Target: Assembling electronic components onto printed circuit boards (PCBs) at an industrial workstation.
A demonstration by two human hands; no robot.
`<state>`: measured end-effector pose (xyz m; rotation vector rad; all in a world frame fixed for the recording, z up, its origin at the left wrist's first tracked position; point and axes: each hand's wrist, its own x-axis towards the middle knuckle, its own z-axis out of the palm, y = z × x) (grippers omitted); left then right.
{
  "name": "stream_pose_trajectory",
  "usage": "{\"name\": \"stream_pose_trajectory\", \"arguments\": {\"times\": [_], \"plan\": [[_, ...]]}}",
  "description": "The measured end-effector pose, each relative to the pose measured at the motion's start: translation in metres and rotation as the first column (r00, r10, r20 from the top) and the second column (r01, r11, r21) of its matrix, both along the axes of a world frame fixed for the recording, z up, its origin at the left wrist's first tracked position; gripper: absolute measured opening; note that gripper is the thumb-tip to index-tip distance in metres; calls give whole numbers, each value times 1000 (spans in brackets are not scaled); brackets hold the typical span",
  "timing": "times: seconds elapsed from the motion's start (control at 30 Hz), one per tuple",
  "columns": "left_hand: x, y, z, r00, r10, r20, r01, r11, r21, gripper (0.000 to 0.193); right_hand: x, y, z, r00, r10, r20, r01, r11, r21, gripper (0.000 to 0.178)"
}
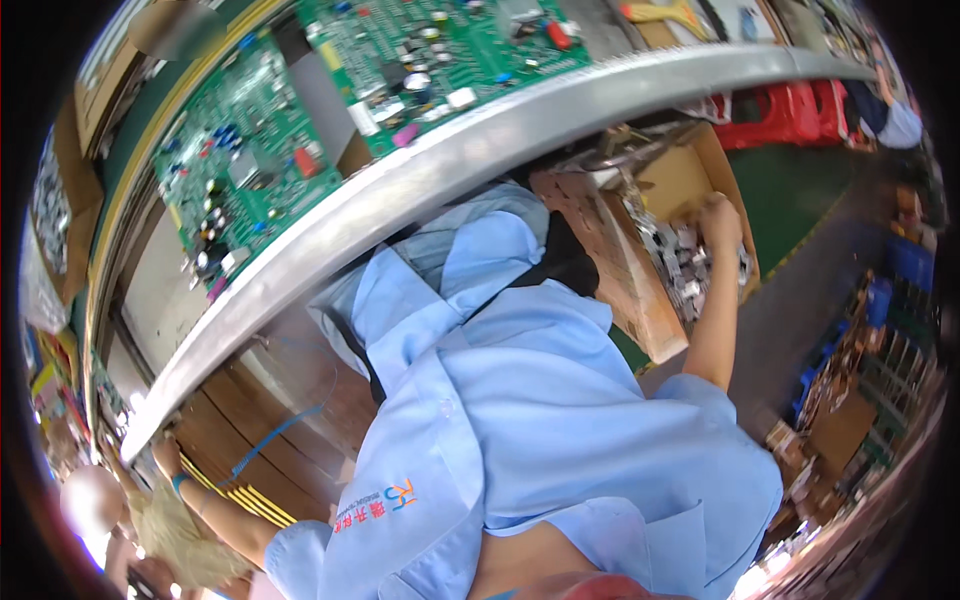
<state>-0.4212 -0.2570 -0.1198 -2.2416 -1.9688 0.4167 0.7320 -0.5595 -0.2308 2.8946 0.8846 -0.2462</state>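
At the far left the left hand (pixel 165 455) rests against the underside of the metal rail (pixel 480 150) that edges the tabletop, its fingers curled at the rail's lower end; whether its grip is closed on anything I cannot tell, since the picture blurs there. Just beside it, under the rail, wooden panels (pixel 290 400) with a blue cable (pixel 275 432) and yellow stripes fill the space, leaving little free room. Above the rail, two green circuit boards (pixel 245 160) lie flat on the tabletop side by side, studded with small parts, near the rail's edge but not over it. The middle of the view is taken up by the person's light blue work shirt (pixel 530 400) (it hides most of what lies below). To the right, the bare right arm stretches out and the right hand (pixel 718 222) reaches down into an open cardboard box (pixel 640 300) standing on the floor below the rail, fingers bent among a heap of small silver metal parts (pixel 680 265); its grip is buried in them, so open or closed cannot be made out. Past the box the dark green floor (pixel 800 190) opens into a passage, with red plastic stools (pixel 790 110) beyond and crowded shelves along the right rim.
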Motion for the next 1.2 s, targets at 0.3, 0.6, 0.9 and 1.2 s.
{"name": "stream_pose_trajectory", "arguments": {"times": [0.3,0.6,0.9,1.2], "plan": [[90,-14,55,752,655,-79,-657,754,-6,43,-79,136,185,716,635,-290,79,339,937,39],[6,-71,134,681,388,621,-615,763,197,39,-174,254,197,306,949,80,-533,101,840,35],[252,19,147,-220,77,972,-574,796,-193,46,-185,274,189,180,950,255,-770,-25,637,30],[353,53,140,-428,338,838,22,931,-364,48,-180,274,195,119,966,231,-882,-4,471,20]]}}
